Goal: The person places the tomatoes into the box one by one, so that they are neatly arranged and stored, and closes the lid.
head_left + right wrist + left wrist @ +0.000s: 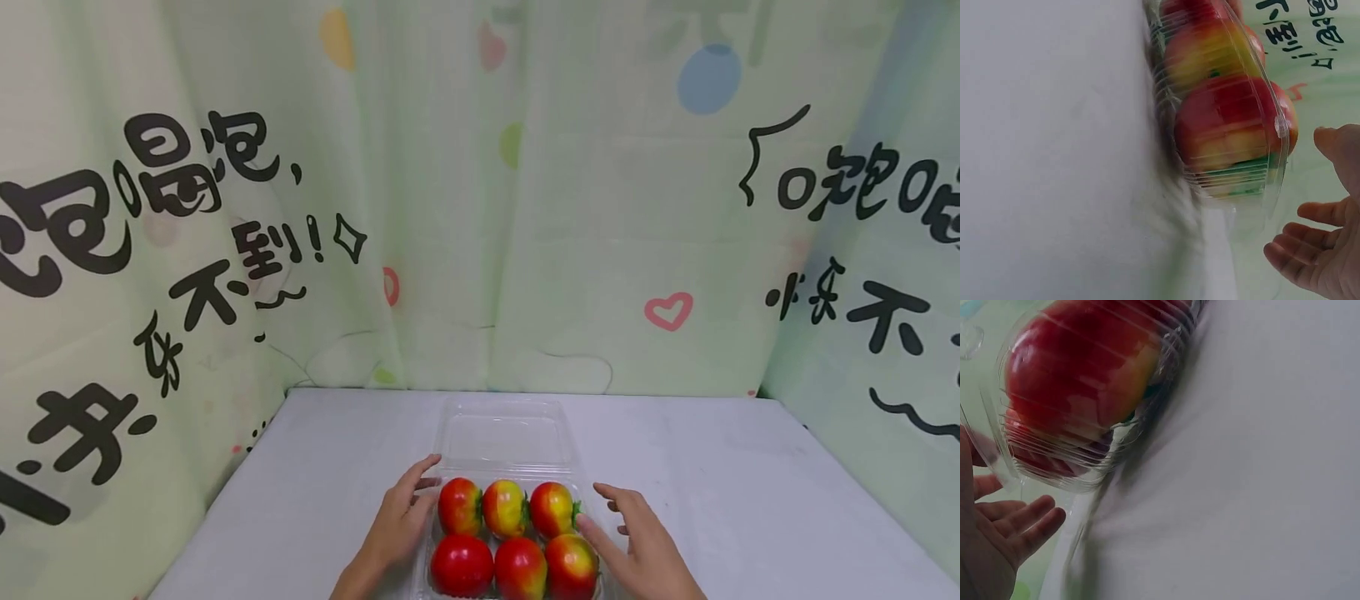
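Note:
A clear plastic clamshell box (pixel 422 575) holds several red and yellow fruits (pixel 462 565), some with green leafy stems, that look like tomatoes. Its clear lid (pixel 506 435) lies folded back on the far side. My left hand (pixel 399 521) is at the box's left side with fingers loosely spread; in the left wrist view its fingertips lie close to the ribbed wall (pixel 1079 480), and contact with the rim is unclear. On the right, my right hand (pixel 643 542) holds nothing, its thumb and fingers apart, beside the box; the right wrist view shows a gap between them.
A white-covered table (pixel 697 458) carries the box near its front edge. Pale green curtains (pixel 450 208) with black lettering and coloured shapes enclose the table at the back and both sides.

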Demonstrator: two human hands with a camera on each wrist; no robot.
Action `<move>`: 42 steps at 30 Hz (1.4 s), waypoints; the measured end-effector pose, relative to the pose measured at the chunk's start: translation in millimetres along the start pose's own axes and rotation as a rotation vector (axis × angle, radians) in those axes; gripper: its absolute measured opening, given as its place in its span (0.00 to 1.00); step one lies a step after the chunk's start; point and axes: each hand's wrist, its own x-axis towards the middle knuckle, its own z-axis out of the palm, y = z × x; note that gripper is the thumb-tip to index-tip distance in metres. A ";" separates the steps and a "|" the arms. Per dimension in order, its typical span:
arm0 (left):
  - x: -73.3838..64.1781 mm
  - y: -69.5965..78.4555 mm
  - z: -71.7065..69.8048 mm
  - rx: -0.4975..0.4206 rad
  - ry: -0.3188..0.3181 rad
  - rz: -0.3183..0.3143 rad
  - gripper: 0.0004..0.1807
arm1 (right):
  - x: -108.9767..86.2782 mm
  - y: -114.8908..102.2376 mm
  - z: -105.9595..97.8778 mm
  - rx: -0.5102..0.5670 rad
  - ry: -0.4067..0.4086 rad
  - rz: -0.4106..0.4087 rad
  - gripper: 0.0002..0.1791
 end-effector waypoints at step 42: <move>59.2 -11.4 -10.4 -0.199 -0.027 -0.119 0.25 | 101.5 1.7 -1.2 0.178 -0.002 -0.047 0.23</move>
